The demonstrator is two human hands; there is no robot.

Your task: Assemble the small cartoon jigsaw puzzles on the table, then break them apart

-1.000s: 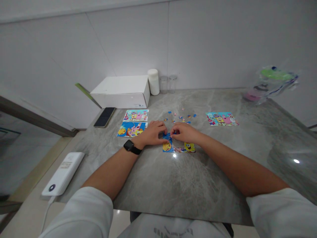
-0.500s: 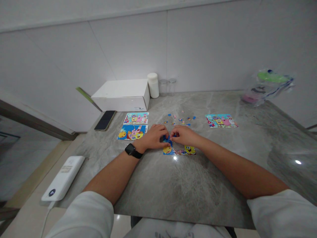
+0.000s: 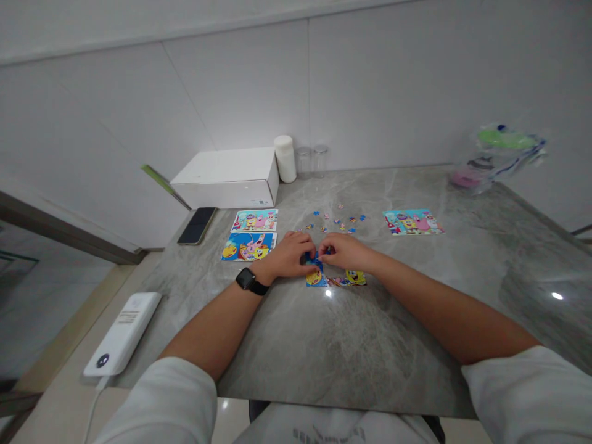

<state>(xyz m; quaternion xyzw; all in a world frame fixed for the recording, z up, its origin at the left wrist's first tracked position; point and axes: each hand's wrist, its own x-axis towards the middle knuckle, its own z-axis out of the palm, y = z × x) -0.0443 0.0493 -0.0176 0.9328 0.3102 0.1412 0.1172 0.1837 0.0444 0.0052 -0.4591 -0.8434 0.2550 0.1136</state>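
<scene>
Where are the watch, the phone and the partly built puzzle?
Watch (image 3: 245, 279), head view: its dark face.
Phone (image 3: 197, 226), head view: middle of its screen.
Partly built puzzle (image 3: 337, 281), head view: its near strip.

Dim, greyish light; small glare spots on the tabletop (image 3: 370, 345).

Left hand (image 3: 291, 254) curved, right hand (image 3: 346, 251) curled nearby, forearms (image 3: 215, 330) angled inward

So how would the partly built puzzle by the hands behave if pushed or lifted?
The partly built puzzle would probably slide rather than tip, since it lies flat on the glossy table. Lifted by one edge, it might sag or come apart, as its lower strip looks narrow with bare table showing above. It is likely light, looking thin and small beside the left hand.
</scene>
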